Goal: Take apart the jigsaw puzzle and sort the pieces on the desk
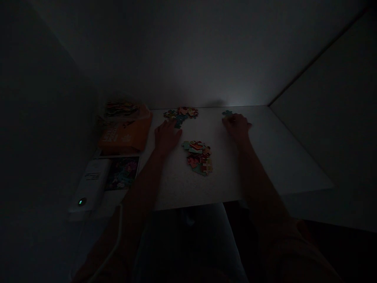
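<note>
A white tabletop [273,157] stands in dim light against a pale back wall [188,51]. Along its left side lie an orange carton [125,135], a printed picture sheet [122,173] and a white device with a green light [90,184], placed clear of the central working area. Two loose heaps of multicoloured jigsaw pieces occupy that area: a far heap [180,114] near the wall and a near heap [198,158], both within easy reach of either hand. The left hand [167,137] rests palm down, open, its fingertips [171,123] at the far heap. The right hand [236,126] lies apart, its fingers bent beside a single teal jigsaw piece [227,113]; the darkness hides whether they grip it.
</note>
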`<state>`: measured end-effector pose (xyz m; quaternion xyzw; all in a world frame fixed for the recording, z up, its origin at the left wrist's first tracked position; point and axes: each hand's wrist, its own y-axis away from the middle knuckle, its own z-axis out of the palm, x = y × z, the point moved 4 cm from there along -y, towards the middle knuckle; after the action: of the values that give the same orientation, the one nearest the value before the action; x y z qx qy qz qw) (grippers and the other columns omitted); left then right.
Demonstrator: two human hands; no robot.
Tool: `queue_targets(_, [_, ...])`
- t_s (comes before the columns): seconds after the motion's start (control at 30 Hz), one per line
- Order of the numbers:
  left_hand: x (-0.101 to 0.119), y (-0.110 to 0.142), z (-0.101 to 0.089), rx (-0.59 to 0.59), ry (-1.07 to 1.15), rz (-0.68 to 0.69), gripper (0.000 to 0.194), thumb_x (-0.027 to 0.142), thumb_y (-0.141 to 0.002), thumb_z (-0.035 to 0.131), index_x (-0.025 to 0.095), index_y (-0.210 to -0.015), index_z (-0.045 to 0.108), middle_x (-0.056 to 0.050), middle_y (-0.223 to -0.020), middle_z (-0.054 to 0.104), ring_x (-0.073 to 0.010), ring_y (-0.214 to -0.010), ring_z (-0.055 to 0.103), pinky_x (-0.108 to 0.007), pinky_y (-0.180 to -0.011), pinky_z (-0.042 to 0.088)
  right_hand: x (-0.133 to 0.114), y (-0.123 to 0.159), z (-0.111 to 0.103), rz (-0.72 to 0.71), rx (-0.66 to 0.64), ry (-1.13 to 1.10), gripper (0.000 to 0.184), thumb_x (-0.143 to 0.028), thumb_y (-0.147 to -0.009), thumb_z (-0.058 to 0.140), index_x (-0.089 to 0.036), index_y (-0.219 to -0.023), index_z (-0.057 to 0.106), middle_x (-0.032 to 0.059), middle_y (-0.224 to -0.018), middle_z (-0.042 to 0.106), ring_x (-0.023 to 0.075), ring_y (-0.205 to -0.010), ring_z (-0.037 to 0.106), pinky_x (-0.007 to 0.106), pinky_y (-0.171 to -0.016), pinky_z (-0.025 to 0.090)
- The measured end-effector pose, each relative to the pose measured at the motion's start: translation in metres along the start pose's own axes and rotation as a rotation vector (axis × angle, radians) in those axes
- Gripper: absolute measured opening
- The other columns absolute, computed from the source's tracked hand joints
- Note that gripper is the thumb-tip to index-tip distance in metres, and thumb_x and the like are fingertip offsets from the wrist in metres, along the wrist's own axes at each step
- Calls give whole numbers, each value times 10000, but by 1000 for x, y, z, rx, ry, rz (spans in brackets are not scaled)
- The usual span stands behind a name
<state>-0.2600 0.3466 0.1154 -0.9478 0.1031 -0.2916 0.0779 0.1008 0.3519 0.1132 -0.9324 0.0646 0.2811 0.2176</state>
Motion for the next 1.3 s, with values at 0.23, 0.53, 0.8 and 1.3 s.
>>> queue_targets(0.23, [5, 2, -4, 47, -46, 19, 596, 485, -1023, 764, 257, -1574, 750, -196, -1600, 710, -429, -1500, 620, -596, -1285, 434, -49, 17, 41, -176, -150, -54, 238, -499, -996, 724, -273, -982, 795, 139, -1120, 847, 384, -1115, 736, 656, -1182, 452])
queue_targets(0.53, [12, 6, -1, 17, -45, 77, 442, 483, -1053, 768, 269, -1436, 811, -148, -1617, 718, -437, -1551, 569, -617, -1319, 361, -49, 14, 39, -122, -236, -21, 237, -449, -1027, 702, -237, -1041, 807, 162, -1153, 857, 359, -1071, 777, 568, -1104, 518])
queue_targets(0.8, [11, 7, -5, 23, -97, -41, 675, 584, -925, 890, 219, -1480, 767, -250, -1570, 650, -521, -1502, 539, -673, -1259, 390, -45, 11, 39, -148, -205, -86, 243, -494, -978, 710, -270, -977, 804, 113, -1054, 874, 338, -957, 768, 557, -1049, 564])
queue_targets(1.3, [-5, 1, -9, -28, 293, -81, 568, 319, -815, 996, 248, -1294, 700, -143, -1349, 778, -399, -1314, 712, -597, -1236, 451, -49, 11, 38, -147, -203, -122, 265, -496, -954, 709, -250, -960, 809, 124, -1014, 865, 322, -912, 761, 539, -1029, 574])
